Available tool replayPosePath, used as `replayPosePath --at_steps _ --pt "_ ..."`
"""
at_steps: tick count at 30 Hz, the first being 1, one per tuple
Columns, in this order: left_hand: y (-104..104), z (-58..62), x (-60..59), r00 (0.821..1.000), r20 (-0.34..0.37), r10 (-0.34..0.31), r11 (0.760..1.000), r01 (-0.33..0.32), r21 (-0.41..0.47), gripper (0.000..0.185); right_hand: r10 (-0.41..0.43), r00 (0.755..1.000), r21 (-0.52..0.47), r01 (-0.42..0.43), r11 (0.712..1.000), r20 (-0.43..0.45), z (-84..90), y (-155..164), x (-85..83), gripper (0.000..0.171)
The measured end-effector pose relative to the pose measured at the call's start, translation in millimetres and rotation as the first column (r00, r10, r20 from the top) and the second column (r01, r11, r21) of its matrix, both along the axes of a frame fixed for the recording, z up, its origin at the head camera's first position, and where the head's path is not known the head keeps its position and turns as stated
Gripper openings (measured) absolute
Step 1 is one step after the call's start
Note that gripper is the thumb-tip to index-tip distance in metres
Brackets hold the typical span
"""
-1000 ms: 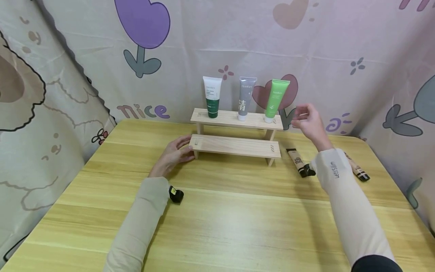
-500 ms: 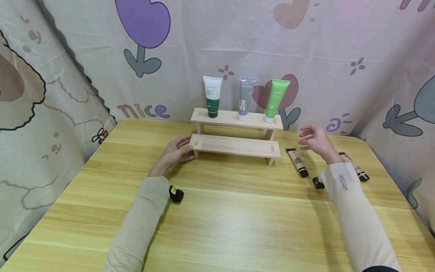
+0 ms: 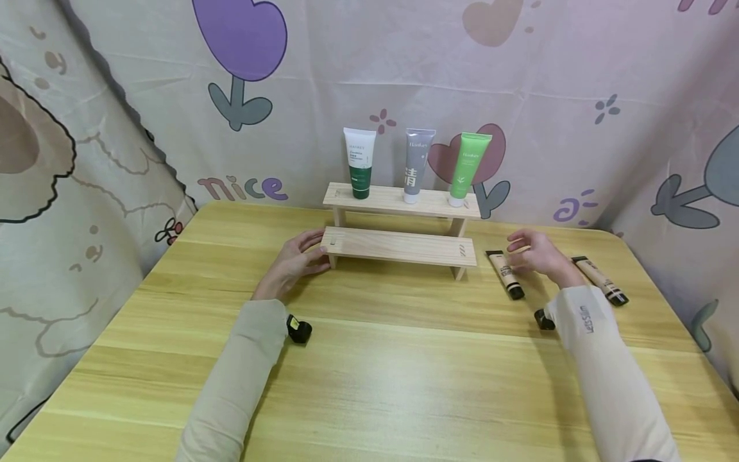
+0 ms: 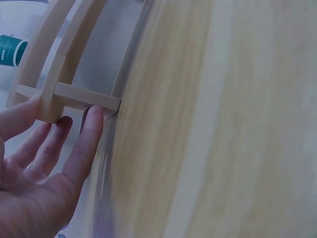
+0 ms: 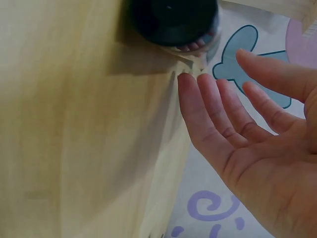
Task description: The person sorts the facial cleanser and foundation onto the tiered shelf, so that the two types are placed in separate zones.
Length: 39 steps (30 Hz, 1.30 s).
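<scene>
Here the left hand [image 3: 296, 260] rests with straight, relaxed fingers against the left end of the pale two-step wooden shelf [image 3: 399, 246], steadying its lower step, while the right hand [image 3: 534, 255] hovers spread and holding nothing just above the beige cosmetic tube with a black cap [image 3: 505, 274] that lies flat on the yellow wooden table [image 3: 369, 372], just right of the shelf's right leg. In the right wrist view the fingers [image 5: 218, 106] are straight and apart, with the black cap [image 5: 173, 20] just beyond their tips. A second beige tube [image 3: 600, 280] lies further right, near the table's right edge; a careless sweep of the wrist could roll it off. On the top step stand a white-and-green tube [image 3: 360, 163], a grey tube [image 3: 414, 166] and a bright green tube [image 3: 465, 170], all upright on their caps; a knock against the shelf's right end would likely topple them, the green one first. The lower step is bare along its length, and the table in front of the shelf offers wide open room, though the curtain backdrop [image 3: 577, 96] stands close behind.
</scene>
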<state>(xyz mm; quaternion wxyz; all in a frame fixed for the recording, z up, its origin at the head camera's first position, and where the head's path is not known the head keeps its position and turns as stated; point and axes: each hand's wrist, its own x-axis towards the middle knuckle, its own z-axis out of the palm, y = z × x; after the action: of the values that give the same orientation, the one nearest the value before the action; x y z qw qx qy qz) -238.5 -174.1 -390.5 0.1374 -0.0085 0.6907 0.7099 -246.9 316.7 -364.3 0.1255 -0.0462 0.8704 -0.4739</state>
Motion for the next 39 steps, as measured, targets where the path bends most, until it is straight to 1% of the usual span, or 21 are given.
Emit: replayPosePath --at_steps 3,10,19,23,30,39 --pt "-0.2 -0.3 -0.2 1.0 -0.003 -0.001 1.0 0.001 -0.005 0.056 0.009 1.0 -0.006 -0.009 1.0 0.014 -2.4 0.1 1.2 0.058" --pt "-0.2 -0.3 0.3 1.0 0.0 0.0 1.0 0.0 -0.003 0.056 0.034 0.999 0.055 -0.034 0.998 -0.001 -3.5 -2.3 3.6 0.059" --pt "-0.2 0.2 0.7 1.0 0.008 0.006 1.0 -0.006 0.002 0.056 0.041 0.997 0.083 -0.046 0.996 0.068 -4.2 -6.9 3.9 0.062" --pt "0.9 1.0 0.8 1.0 0.01 0.009 1.0 -0.009 0.007 0.057 0.059 0.995 0.087 -0.066 0.994 0.08 -4.7 -6.8 4.5 0.065" --pt "1.8 1.4 0.1 1.0 0.007 0.005 1.0 -0.005 0.003 0.056 0.063 0.996 0.102 -0.069 0.992 0.062 -2.7 -4.0 5.1 0.07" --pt "1.3 2.6 1.1 1.0 0.004 0.003 1.0 -0.003 0.001 0.057 0.035 0.998 0.017 -0.036 0.999 0.051 13.6 -9.3 6.7 0.07"
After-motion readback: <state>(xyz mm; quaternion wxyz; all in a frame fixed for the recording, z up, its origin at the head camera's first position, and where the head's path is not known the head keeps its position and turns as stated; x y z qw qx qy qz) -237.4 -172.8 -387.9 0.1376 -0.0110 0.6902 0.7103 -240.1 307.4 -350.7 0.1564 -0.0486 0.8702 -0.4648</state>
